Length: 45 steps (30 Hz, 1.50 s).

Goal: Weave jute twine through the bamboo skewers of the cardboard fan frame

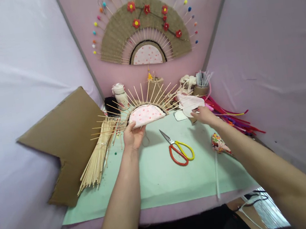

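My left hand (pixel 134 135) grips the lower edge of a half-round fan base (pixel 147 114), its thumb on the front. The base is covered in pink-dotted white cloth with a dark rim, and thin wooden sticks (pixel 136 92) fan out from its curve. Over on the right, my right hand (pixel 203 115) has its fingers closed at the edge of a pale pinkish-white piece of cloth (pixel 191 101); the fingertips are partly hidden. A small white piece with a dark outline (pixel 181 115) lies beside it. Scissors (pixel 179 147) with one red and one yellow handle rest between my arms.
A bundle of wooden sticks (pixel 97 156) and brown cardboard (pixel 68 137) lie at left. Behind stand a white bottle (pixel 121 96) and a holder of glue sticks (pixel 202 86). Coloured pipe cleaners (pixel 236 121) and a floral-patterned bundle (pixel 219 143) lie right. A finished fan (pixel 118 32) hangs above.
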Tool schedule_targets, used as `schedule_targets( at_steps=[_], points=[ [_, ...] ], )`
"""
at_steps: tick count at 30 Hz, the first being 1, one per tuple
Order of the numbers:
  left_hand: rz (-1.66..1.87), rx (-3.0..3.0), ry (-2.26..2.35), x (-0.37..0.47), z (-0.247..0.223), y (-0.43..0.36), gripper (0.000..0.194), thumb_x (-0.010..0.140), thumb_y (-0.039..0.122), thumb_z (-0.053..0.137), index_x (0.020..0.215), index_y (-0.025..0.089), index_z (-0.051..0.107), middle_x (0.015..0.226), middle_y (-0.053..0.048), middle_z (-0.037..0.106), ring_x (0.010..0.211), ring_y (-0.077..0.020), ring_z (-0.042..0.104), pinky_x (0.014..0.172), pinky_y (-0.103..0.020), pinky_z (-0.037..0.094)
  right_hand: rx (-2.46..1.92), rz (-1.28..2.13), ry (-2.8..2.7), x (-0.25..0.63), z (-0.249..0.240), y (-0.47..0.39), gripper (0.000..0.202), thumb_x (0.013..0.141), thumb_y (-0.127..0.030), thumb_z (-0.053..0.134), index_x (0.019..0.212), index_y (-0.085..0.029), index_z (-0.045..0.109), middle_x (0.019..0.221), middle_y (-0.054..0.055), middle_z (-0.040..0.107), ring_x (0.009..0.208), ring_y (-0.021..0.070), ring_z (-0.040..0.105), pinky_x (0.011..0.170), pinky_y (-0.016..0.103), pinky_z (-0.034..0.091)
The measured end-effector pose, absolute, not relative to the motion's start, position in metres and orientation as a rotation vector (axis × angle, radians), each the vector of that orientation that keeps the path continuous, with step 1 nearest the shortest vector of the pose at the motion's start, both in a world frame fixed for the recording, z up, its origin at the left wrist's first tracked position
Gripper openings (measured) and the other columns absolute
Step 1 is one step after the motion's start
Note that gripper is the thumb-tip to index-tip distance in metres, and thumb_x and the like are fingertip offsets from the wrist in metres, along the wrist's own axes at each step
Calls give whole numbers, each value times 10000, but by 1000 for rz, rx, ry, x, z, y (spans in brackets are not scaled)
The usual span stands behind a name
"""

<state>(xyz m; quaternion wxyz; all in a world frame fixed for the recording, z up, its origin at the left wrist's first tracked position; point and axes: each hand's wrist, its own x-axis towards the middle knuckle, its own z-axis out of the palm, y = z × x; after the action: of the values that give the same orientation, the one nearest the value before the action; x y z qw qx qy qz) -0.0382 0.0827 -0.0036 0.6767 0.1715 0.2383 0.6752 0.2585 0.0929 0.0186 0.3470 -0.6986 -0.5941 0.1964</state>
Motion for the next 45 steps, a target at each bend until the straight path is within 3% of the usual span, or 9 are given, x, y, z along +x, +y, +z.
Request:
schedule_targets(
  at_steps=[8,16,21,28,31,34,37,39,45],
  points=[
    [1419,436,468,-19,-10,76,377,742,49,528,1094,112,646,1131,-112,706,1160,-202,608,989,-313,491,-809,1600,-672,142,-11,51,264,712,-317,759,930,-239,631,1067,30,714,1090,184,638,957,369,505],
    [1282,814,485,-11,-17,72,448,706,110,664,1142,206,628,1200,-74,677,1251,-215,540,1090,-366,378,-533,1504,-336,138,-4,71,106,857,-158,576,925,-217,632,1018,19,737,1121,113,627,979,267,506],
    [1203,1422,1029,-23,-44,76,656,596,206,789,1221,219,590,1385,-146,543,1330,-295,451,1118,-438,295,-497,1387,-397,170,11,73,181,858,-186,612,1028,-242,636,1001,4,745,1110,103,634,975,260,515],
    [1206,1696,1561,-82,-26,85,329,601,282,777,904,183,696,1307,-173,597,1380,-356,350,1150,-473,148,-417,1361,-311,197,19,72,206,908,-140,523,1052,-230,640,979,8,751,1068,102,661,962,278,533],
    [1324,1692,1627,-89,-2,89,107,660,279,727,716,200,681,1184,-149,663,1329,-352,408,1141,-459,180,-406,1387,-291,194,19,68,223,911,-138,526,1074,-240,639,950,-4,757,1019,100,681,946,276,543],
    [1393,1708,1615,-76,11,86,185,705,289,695,556,200,630,1025,-127,697,1168,-339,546,1096,-452,286,-386,1428,-281,186,20,62,233,926,-141,508,1083,-250,640,931,-11,760,997,94,688,943,273,546],
    [1536,1564,1498,-60,12,76,93,640,207,741,711,187,684,1184,-116,624,1060,-275,605,965,-408,443,-373,1460,-293,181,20,56,259,913,-115,517,1098,-246,641,937,-6,760,996,105,690,932,273,555],
    [1601,1286,1313,-51,7,67,290,585,157,777,861,193,693,1259,-113,578,1079,-249,599,914,-369,482,-361,1486,-294,180,20,54,290,899,-87,523,1114,-243,640,951,-4,760,992,109,692,923,267,559],
    [1395,940,945,-17,-7,43,284,645,207,789,906,173,684,1082,-119,693,1022,-255,656,957,-430,467,-273,1537,-310,167,16,55,251,895,-113,541,1111,-192,643,987,24,754,1024,118,678,970,280,529]
  ],
)
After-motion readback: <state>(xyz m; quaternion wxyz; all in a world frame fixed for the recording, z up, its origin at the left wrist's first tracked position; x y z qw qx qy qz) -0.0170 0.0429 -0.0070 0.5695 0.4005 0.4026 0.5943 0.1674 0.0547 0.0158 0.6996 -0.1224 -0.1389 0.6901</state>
